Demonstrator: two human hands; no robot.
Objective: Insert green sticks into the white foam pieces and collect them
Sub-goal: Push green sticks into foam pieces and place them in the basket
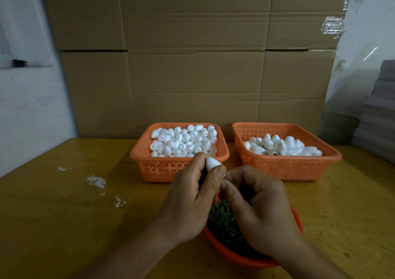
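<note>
My left hand (192, 195) pinches a white egg-shaped foam piece (211, 162) between thumb and fingers, above the table's near middle. My right hand (254, 203) is curled right beside it, fingertips touching the left thumb; what it holds is hidden. Under both hands lies an orange round bowl (241, 259) full of short green sticks (222, 221). Behind stand two orange perforated baskets: the left basket (158, 169) is heaped with foam pieces (183, 140), the right basket (286, 167) holds a smaller pile of foam pieces (282, 146).
The yellow-brown wooden table (64, 214) carries white foam crumbs (96, 181) at the left. Large cardboard boxes (192, 64) form a wall behind the baskets. Grey stacked sheets (378, 118) and clear plastic stand at the right; a white wall is at the left.
</note>
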